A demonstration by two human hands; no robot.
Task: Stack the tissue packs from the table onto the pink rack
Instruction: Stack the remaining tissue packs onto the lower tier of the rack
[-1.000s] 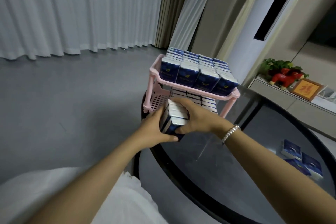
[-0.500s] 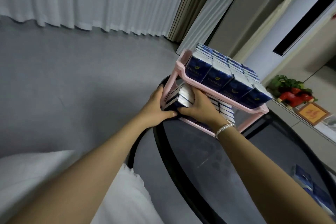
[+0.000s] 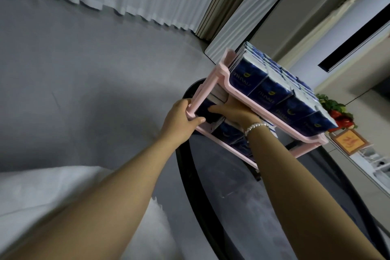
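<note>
Left hand (image 3: 179, 118) grips pink rack (image 3: 202, 93) post; right hand (image 3: 232, 112) presses tissue packs (image 3: 209, 110), fingers straight.

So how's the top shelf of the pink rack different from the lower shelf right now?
The top shelf is packed edge to edge with tissue packs; the lower shelf shows fewer. The top shelf is untouched, while on the lower one the right hand presses packs in as the left hand grips the corner post. Both belong to the same pink rack and hold identical blue packs.
</note>
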